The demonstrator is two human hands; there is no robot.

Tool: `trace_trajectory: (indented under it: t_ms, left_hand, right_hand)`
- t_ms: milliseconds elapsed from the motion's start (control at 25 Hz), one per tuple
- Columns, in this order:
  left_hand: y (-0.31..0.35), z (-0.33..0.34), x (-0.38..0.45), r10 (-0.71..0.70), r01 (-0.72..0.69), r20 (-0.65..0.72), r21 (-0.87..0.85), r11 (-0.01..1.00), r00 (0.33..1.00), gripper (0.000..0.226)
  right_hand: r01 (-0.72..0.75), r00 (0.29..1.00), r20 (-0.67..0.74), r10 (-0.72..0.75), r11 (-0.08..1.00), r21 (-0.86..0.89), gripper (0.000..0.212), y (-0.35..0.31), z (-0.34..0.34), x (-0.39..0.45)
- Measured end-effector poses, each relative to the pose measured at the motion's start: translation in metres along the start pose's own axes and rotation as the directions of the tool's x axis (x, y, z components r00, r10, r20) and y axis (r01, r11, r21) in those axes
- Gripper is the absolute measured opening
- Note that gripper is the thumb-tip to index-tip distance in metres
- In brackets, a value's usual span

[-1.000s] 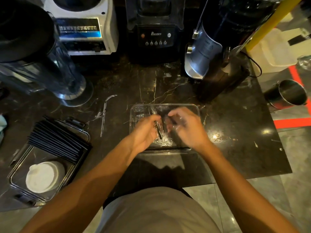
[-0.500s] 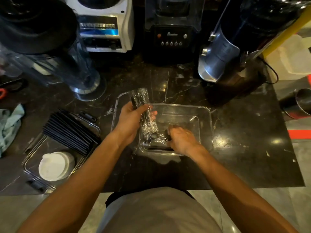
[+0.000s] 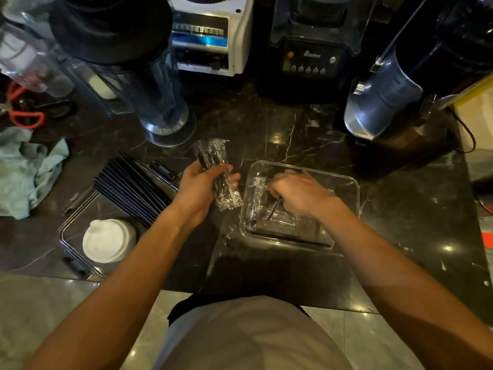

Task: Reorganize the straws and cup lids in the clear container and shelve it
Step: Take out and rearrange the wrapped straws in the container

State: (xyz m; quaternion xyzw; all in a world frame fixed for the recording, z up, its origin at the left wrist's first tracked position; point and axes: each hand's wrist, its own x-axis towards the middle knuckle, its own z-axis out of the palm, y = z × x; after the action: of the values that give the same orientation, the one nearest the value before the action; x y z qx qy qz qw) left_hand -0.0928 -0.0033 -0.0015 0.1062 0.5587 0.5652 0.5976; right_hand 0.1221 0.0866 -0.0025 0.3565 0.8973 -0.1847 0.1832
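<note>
A bundle of black straws in crinkled clear plastic wrappers (image 3: 219,175) is gripped in the left hand (image 3: 200,188) just left of the clear rectangular plastic container (image 3: 349,194) on the dark marbled worktop (image 3: 416,217); its long axis is held steeply, top end tipped away from the person. The right hand (image 3: 298,194) is curled inside the container, apparently pinching a thin dark straw (image 3: 274,209); the slick wrappers could probably slip from the left grip and scatter, and the light container could be dragged by the right hand.

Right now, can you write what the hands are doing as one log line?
left hand: holds wrapped straws | right hand: picking straw inside clear container
</note>
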Motion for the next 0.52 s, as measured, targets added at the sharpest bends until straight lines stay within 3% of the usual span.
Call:
trace_trajectory:
  t_ms: [80, 280, 400, 520]
  left_hand:
    - [0.0, -0.001, -0.003, -0.007, 0.007, -0.007, -0.011, 1.0, 1.0, 0.009]
    - [-0.001, -0.002, -0.004, -0.01, 0.009, -0.019, -0.026, 1.0, 1.0, 0.008]
    - [-0.002, -0.001, -0.004, -0.017, 0.017, -0.008, -0.028, 0.999, 1.0, 0.011]
    - [-0.003, -0.001, -0.003, -0.019, 0.02, 0.009, -0.023, 1.0, 1.0, 0.015]
  right_hand:
    - [0.092, 0.996, -0.018, -0.092, 0.995, -0.041, 0.036, -0.005, 0.007, 0.005]
    - [0.166, 0.984, -0.045, -0.173, 0.977, -0.135, 0.082, -0.01, 0.029, 0.013]
    - [0.122, 0.992, -0.02, -0.127, 0.98, -0.16, 0.08, -0.011, 0.035, 0.012]
    - [0.055, 0.996, -0.057, -0.064, 0.988, -0.148, 0.064, -0.013, 0.037, 0.007]
